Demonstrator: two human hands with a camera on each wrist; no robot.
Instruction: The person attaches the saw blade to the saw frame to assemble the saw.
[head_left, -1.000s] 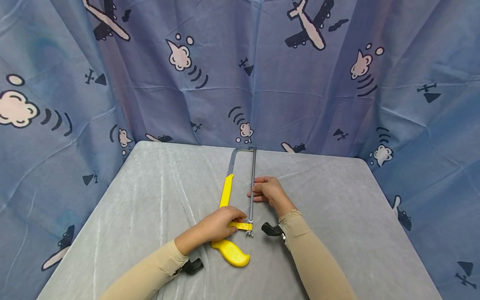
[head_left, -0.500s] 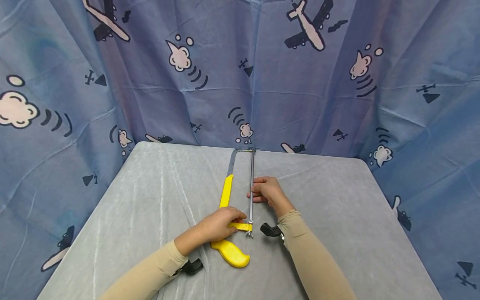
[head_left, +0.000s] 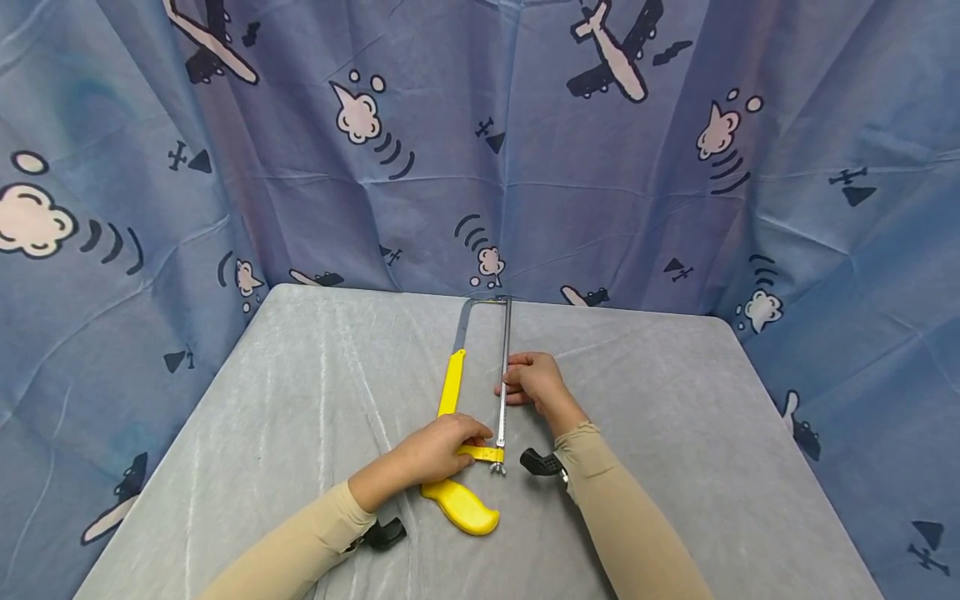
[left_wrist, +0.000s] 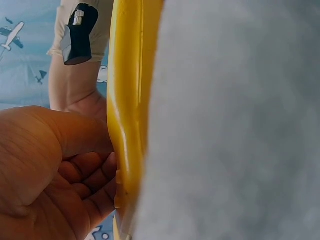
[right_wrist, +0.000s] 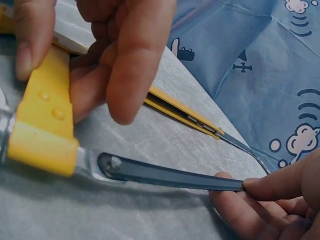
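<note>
Gripping the yellow saw frame (head_left: 452,379), left fingers (right_wrist: 136,60) partly cover it; right fingers (right_wrist: 237,207) pinch the blade (right_wrist: 170,175), hiding a bit

Hacksaw (head_left: 452,383), one, on a grey-covered table (head_left: 660,400); handle (head_left: 468,510) yellow, nearest the person. Blade (head_left: 506,342): slim, grey, along the right side. Small metal fitting (head_left: 498,468) below its near end, apparently a wing nut. Left hand (head_left: 437,448): grips the yellow frame above the handle. Right hand (head_left: 536,385): pinches the blade midway. Backdrop: blue curtain (head_left: 420,208), printed aeroplanes.
</note>
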